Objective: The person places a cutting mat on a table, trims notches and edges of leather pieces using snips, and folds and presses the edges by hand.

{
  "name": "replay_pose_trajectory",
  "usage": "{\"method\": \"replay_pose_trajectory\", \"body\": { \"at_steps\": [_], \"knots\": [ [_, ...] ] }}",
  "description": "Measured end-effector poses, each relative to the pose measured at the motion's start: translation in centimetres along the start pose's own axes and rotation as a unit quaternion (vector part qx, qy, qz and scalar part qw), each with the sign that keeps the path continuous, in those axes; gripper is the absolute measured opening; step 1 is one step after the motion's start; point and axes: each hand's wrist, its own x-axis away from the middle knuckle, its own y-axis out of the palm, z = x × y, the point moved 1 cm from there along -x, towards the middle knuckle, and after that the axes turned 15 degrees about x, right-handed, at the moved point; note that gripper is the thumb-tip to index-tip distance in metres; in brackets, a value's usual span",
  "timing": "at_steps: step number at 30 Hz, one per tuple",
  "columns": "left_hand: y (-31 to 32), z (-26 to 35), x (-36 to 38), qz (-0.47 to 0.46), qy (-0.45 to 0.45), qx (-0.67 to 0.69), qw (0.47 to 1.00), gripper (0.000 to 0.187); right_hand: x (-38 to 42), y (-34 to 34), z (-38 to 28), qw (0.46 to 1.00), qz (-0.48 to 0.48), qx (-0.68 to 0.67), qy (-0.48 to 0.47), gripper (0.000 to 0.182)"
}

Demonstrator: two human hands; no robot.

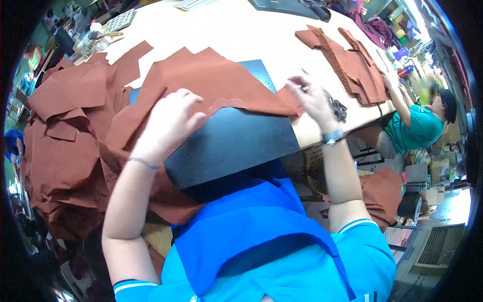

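Observation:
A rust-brown cloth piece (201, 78) lies spread over a black board (231, 143) at the table's near edge. A pale curved mark shows along its inner edge. My left hand (176, 113) is over the left part of this cloth, thumb apart from the fingers, holding nothing visible. Above the cloth's right end is my right hand (312, 100), its fingers bent around something small and dark with a thin tip; I cannot make out what it is. A large heap of the same brown cloth (65, 166) is at my left.
Across the table (271, 35), at the right, a co-worker (420, 126) touches other brown pieces (357, 70). Dark scissors handles (337, 108) lie near my right wrist. A brush (105, 34) and a calculator (121, 20) are at the far left. More brown cloth (382, 194) hangs lower right.

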Motion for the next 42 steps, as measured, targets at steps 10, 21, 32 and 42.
{"method": "replay_pose_trajectory", "body": {
  "at_steps": [10, 21, 32, 42],
  "knots": [
    [6.5, -3.2, -0.7, 0.163, 0.026, 0.059, 0.985, 0.010, 3.5, 10.3, -5.4, 0.737, -0.277, -0.544, 0.289, 0.042],
    [6.4, -3.9, -0.5, 0.194, -0.011, 0.176, 0.965, 0.009, 2.3, 12.0, -6.2, 0.652, -0.365, -0.593, 0.300, 0.040],
    [6.4, -4.0, -0.4, 0.184, -0.018, 0.181, 0.966, 0.011, 1.6, 13.4, -6.8, 0.673, -0.303, -0.604, 0.301, 0.039],
    [6.4, -4.0, -0.5, 0.191, -0.016, 0.178, 0.965, 0.010, 1.6, 13.3, -7.2, 0.679, -0.312, -0.592, 0.302, 0.041]
  ]
}}
